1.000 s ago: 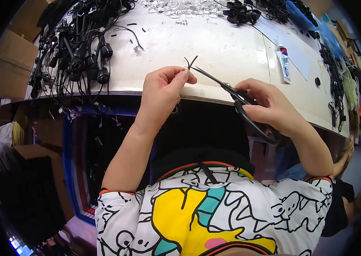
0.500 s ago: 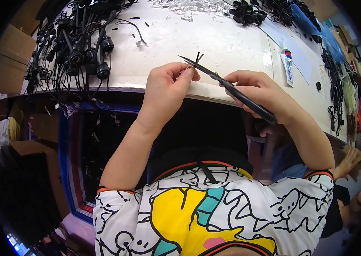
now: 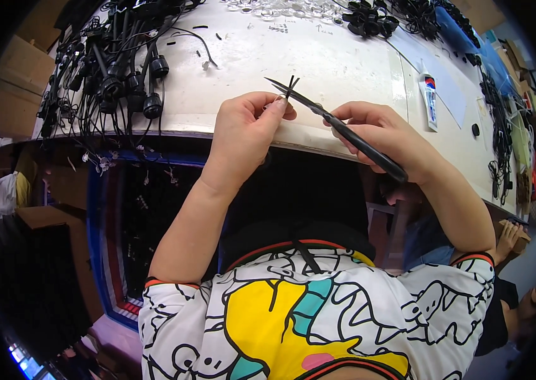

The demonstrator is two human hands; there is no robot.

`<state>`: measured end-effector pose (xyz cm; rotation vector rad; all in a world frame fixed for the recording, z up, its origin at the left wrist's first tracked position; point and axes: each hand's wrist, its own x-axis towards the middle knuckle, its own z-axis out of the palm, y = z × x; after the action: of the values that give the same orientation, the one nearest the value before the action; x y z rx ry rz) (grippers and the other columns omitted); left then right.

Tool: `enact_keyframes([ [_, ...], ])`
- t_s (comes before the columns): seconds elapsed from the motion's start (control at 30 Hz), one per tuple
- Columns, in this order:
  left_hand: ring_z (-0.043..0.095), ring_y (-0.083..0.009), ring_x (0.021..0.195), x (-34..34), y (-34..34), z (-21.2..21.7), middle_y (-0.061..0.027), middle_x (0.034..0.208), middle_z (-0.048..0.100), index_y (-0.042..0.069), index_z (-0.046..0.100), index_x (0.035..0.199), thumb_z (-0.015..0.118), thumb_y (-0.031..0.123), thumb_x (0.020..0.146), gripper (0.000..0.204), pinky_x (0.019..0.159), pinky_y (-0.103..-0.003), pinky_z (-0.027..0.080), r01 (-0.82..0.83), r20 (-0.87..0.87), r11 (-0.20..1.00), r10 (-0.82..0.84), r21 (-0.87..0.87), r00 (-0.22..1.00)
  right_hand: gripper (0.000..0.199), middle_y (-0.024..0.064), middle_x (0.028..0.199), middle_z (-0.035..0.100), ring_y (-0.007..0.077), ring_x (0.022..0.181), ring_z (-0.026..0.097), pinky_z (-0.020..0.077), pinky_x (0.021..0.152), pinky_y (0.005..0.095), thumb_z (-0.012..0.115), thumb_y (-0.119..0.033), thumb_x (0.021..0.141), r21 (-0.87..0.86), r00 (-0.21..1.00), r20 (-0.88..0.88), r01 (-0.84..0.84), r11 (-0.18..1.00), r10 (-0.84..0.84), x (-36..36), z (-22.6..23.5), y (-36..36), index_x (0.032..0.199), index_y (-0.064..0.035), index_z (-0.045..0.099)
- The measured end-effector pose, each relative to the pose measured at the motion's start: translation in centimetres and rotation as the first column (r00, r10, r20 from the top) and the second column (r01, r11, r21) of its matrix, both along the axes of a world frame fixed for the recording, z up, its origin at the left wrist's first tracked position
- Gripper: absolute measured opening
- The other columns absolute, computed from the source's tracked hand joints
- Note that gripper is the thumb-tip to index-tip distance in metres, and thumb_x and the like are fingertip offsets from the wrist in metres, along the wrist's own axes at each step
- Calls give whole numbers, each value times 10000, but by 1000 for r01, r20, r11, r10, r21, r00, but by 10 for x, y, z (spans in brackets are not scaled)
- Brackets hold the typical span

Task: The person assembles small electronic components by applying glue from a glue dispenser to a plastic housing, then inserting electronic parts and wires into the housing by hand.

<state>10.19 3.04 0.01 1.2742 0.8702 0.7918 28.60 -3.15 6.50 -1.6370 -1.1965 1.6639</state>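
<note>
My left hand [image 3: 247, 126] is closed in a pinch above the front edge of the table. Thin black wire ends [image 3: 291, 83] stick up from between its thumb and forefinger. My right hand [image 3: 382, 136] grips the black handles of a pair of scissors [image 3: 374, 155]. The blades point up and to the left and cross the wire ends just above my left fingertips. Whether the blades have closed on the wires I cannot tell. My left fingers hide the lower part of the wires.
Black cables with connectors [image 3: 113, 85] pile up at the left, some hanging over the edge. Clear round lenses [image 3: 280, 9] and black round parts [image 3: 369, 24] lie at the back. A tube [image 3: 429, 101] lies right. Another person's hand [image 3: 510, 240] shows at far right.
The scissors have shifted slightly up and to the left, with their blades still across the wire ends. My left hand has hardly moved. The other person's hand at the right has moved a little.
</note>
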Motion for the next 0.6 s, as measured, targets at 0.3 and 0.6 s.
enact_keyframes([
  [0.3, 311, 6, 415, -2, 1, 3, -66, 757, 601, -47, 576, 848, 494, 118, 851, 185, 370, -148, 237, -64, 31, 996, 66, -64, 997, 314, -39, 586, 482, 4, 448, 431, 333, 387, 125, 548, -204, 791, 33, 1000, -23, -11, 999, 12, -6, -2, 10, 1019, 11, 552],
  [0.6, 308, -9, 394, -5, -5, 14, -24, 672, 570, -27, 581, 788, 512, 102, 819, 150, 359, -173, 219, -63, 163, 983, 92, -174, 982, 323, -23, 661, 518, 14, 542, 454, 372, 442, 150, 566, -193, 780, 225, 991, 104, 61, 972, -87, 22, 3, 14, 1018, 26, 560],
])
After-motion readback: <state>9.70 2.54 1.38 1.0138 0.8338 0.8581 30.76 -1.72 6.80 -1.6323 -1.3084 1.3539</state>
